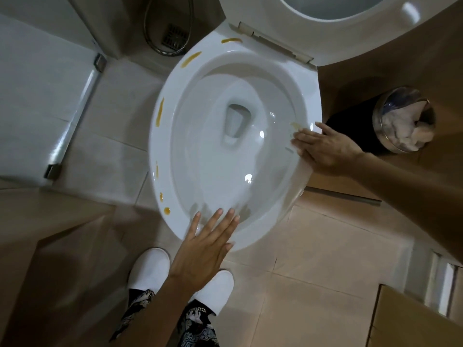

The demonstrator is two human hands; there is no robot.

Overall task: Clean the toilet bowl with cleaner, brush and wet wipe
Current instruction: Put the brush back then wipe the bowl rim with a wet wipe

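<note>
Right hand (328, 149), fingers flat, presses a wet wipe (302, 169) on the toilet bowl (165, 126) rim (stained yellow); left hand (208, 244), fingers spread and empty, steadies the front.

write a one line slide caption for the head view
Right hand presses a wet wipe on the toilet rim, left hand flat on its front edge, yellow-brown smears remaining.
</note>
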